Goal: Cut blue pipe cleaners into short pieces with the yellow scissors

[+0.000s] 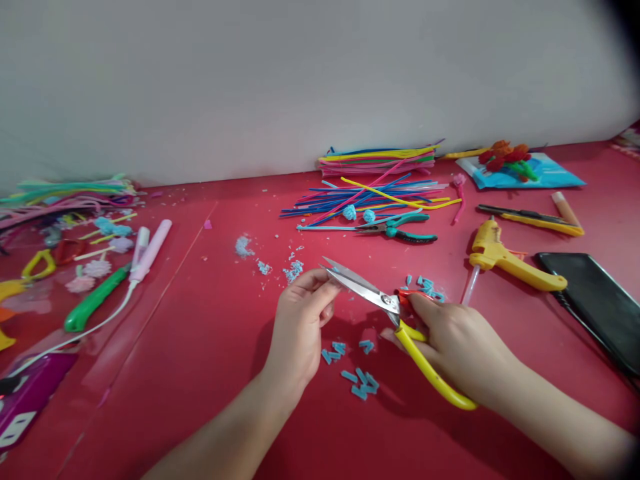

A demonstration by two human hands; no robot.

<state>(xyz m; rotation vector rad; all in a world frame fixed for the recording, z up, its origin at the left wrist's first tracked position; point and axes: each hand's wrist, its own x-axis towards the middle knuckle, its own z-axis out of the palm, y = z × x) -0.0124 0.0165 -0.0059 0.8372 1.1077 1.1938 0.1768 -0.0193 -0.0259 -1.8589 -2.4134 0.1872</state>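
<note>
My right hand [450, 333] is closed on the yellow-handled scissors [390, 301], whose blades point to the upper left and stand slightly apart. At the blade tips, the fingers of my left hand [305, 313] are pinched together; a trace of light blue shows there, too small to make out. Short light blue pieces [361, 383] lie on the red table [200, 400] below the scissors, and more blue pieces [425, 287] are beyond my right hand. Blue fluff trimmings [294, 269] lie behind my left hand.
Pipe cleaners [375, 193], two blue balls and teal-handled pliers [400, 229] are at the back. On the right are a yellow glue gun [500, 253], a black phone [595, 300] and a blue packet [550, 175]. A green cutter [97, 300] and a pink tool [153, 250] lie left.
</note>
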